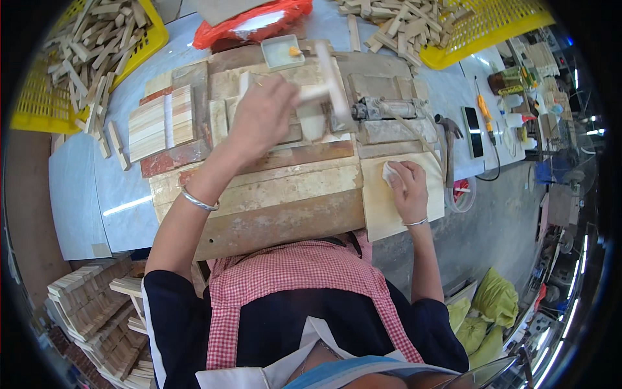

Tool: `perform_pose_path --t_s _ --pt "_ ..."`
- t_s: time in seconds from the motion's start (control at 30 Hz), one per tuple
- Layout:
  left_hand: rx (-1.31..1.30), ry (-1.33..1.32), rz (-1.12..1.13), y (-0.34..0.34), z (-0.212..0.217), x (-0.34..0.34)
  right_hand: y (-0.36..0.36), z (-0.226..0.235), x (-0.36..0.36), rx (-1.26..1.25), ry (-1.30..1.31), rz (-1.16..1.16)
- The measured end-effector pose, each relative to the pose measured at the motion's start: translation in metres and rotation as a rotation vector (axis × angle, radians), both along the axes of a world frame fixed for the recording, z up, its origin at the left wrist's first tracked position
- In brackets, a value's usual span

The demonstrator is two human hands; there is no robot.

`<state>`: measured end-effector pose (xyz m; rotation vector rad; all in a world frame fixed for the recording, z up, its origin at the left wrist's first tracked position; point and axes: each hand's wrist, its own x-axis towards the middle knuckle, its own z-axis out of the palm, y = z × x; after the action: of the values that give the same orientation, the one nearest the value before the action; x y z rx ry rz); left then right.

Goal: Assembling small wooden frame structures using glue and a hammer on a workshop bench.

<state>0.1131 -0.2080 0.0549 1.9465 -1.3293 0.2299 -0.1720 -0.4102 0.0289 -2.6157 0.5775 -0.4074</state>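
Holding a pale T-shaped wooden piece in the left hand and a white wad in the right hand.

Slanting up and inward with the left forearm over the wooden jig, back of the hand uppermost; curling the fingers nearly closed on the piece's short leg, too blurred for exact contact. Keeping the piece just left of the metal cylinder. Reaching forward over the pale board with the right forearm, pinching the wad between thumb and bent fingers.
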Motion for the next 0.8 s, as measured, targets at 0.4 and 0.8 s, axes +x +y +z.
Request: perform_pose_path --t_s 0.4,0.8 --pt "-0.386 1.620 0.258 0.014 0.007 -0.052 0.009 -0.004 -0.003 -0.309 0.073 -0.039" --pt "0.123 0.003 0.150 0.010 -0.031 -0.016 0.001 -0.010 0.004 -0.203 -0.071 0.034"
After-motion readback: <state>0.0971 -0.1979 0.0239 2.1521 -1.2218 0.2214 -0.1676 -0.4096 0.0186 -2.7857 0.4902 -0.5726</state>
